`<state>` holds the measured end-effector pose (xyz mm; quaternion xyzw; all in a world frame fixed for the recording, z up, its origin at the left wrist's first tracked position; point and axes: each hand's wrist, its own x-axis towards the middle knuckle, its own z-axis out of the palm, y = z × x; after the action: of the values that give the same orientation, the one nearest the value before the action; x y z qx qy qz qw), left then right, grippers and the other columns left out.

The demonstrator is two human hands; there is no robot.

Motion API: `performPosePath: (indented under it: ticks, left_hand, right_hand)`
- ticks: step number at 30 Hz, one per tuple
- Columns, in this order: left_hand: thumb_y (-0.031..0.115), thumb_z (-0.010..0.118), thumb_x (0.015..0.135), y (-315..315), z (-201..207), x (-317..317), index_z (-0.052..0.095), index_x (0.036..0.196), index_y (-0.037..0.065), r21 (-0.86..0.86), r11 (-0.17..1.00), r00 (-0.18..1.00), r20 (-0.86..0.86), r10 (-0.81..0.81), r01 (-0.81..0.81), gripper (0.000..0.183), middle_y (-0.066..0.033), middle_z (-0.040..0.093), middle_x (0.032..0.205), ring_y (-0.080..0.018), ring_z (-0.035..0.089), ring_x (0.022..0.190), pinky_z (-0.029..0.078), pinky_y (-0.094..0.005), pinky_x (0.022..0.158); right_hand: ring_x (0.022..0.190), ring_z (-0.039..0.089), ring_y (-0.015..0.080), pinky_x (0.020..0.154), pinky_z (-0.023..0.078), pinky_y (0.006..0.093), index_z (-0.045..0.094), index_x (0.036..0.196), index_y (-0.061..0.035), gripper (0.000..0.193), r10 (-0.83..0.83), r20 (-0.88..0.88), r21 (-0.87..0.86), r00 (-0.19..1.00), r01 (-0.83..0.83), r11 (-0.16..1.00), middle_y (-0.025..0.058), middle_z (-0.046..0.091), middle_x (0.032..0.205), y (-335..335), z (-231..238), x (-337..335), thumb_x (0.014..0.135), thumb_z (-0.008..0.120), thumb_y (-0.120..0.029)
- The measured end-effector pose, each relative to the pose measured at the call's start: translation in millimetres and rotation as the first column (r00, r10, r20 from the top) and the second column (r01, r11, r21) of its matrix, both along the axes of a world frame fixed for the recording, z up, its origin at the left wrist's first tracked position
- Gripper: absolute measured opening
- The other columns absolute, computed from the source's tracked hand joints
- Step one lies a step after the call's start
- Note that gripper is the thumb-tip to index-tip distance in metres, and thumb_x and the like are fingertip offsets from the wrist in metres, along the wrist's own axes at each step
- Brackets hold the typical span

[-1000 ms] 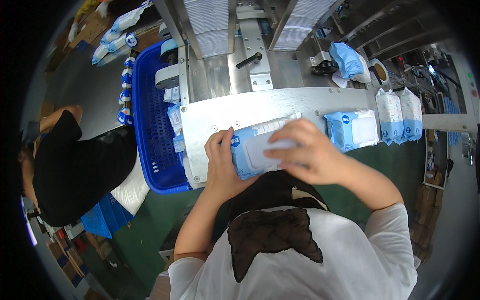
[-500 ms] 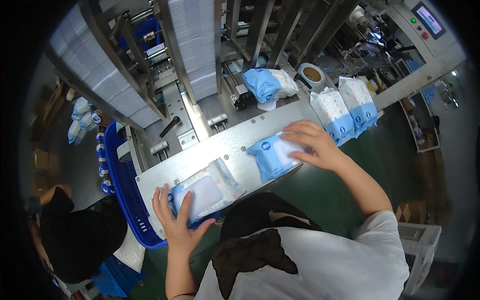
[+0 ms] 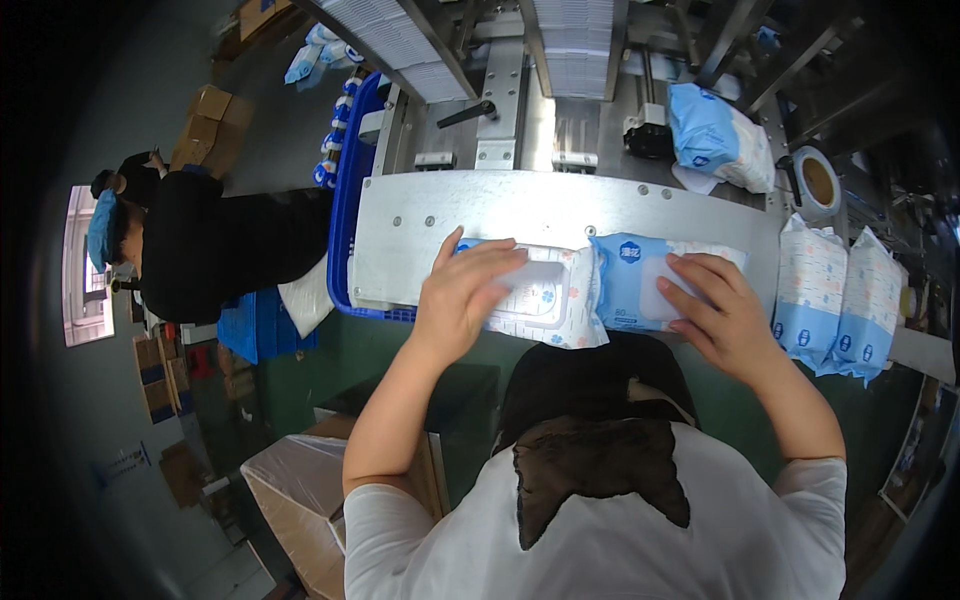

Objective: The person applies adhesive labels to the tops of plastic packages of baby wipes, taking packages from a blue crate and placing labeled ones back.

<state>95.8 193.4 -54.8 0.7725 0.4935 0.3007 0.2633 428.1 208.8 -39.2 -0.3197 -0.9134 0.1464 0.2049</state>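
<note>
At the left of the frame a co-worker in dark clothing (image 3: 215, 245) with a blue cap is seen beside stacked cardboard boxes (image 3: 212, 128). A blue plastic crate (image 3: 349, 200) is set against the left edge of the metal tabletop (image 3: 500, 212), at centre frame. The left hand (image 3: 465, 292) is laid flat on a white wipes pack (image 3: 540, 296) at the near edge of the tabletop, with the fingers (image 3: 492, 262) extended and spread over the pack's left part, pressing rather than gripping. Just beside it, touching on the right, a blue wipes pack (image 3: 635, 290) is located, also at the near edge of the tabletop. The right hand (image 3: 722, 318) is placed on the right part of this pack, fingers open and resting on its top face; no closed grip is formed. At the right of the frame two white-and-blue packs (image 3: 838, 300) are stood side by side past the tabletop's right end. In the upper right a further blue pack (image 3: 715, 140) is lying on the machine frame, with a roll of tape (image 3: 818, 180) near it. Stacks of white sheets (image 3: 580, 45) are held in the feed chutes at the top centre.
</note>
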Motion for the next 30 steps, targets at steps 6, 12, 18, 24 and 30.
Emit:
performPosePath:
  ticks: [6,12,18,24,30]
  left_hand:
    - [0.024,0.057,0.094,51.0,22.1,3.3,0.067,0.089,-0.002,-0.468,0.884,0.959,0.243,0.143,-0.014,0.028,-0.0006,0.060,0.073,-0.0062,0.050,0.068,0.041,-0.0214,0.060]
    - [0.023,0.060,0.092,65.9,14.1,2.0,0.069,0.090,-0.001,-0.552,0.832,0.923,0.350,0.160,0.065,0.026,-0.0011,0.062,0.072,-0.0065,0.053,0.066,0.042,-0.0214,0.059]
    - [0.013,0.062,0.089,61.8,21.1,0.4,0.068,0.089,-0.003,-0.440,0.896,0.943,0.315,0.104,0.049,0.017,-0.0041,0.064,0.077,-0.0089,0.056,0.072,0.043,-0.0225,0.063]
    - [0.006,0.071,0.072,22.1,33.6,-3.5,0.069,0.087,0.004,0.048,0.950,0.951,-0.026,-0.308,0.309,0.016,-0.0099,0.066,0.096,-0.0272,0.060,0.088,0.047,-0.0364,0.078]
    - [0.013,0.071,0.073,-30.3,-8.6,-7.4,0.066,0.108,0.008,0.274,0.915,0.922,-0.335,-0.196,0.295,0.036,-0.0085,0.063,0.116,-0.0297,0.056,0.107,0.042,-0.0421,0.094]
  right_hand:
    - [0.108,0.053,0.0316,0.089,0.047,0.0389,0.061,0.115,-0.0050,0.045,-0.016,0.014,-0.059,1.000,0.017,0.998,0.0120,0.055,0.125,6.3,8.3,5.2,0.073,0.069,-0.016]
    - [0.088,0.060,0.0279,0.076,0.050,0.0341,0.065,0.101,-0.0013,0.027,-0.122,-0.113,-0.179,0.986,0.101,0.979,0.0114,0.066,0.099,23.5,9.3,6.4,0.083,0.060,-0.020]
    - [0.059,0.046,0.0146,0.057,0.039,0.0295,0.058,0.081,0.0026,0.025,-0.421,-0.098,-0.517,0.902,0.316,0.796,0.0070,0.052,0.064,61.2,6.0,3.9,0.093,0.052,-0.018]
    - [0.063,0.043,0.0098,0.058,0.038,0.0268,0.056,0.079,0.0009,0.030,-0.438,-0.167,-0.621,0.883,0.251,0.742,0.0019,0.049,0.066,72.3,1.2,-0.4,0.094,0.054,-0.025]
    - [0.070,0.053,0.0129,0.064,0.043,0.0260,0.065,0.089,-0.0017,0.025,-0.444,-0.169,-0.651,0.880,0.239,0.720,0.0055,0.060,0.076,64.5,5.1,1.7,0.093,0.056,-0.024]
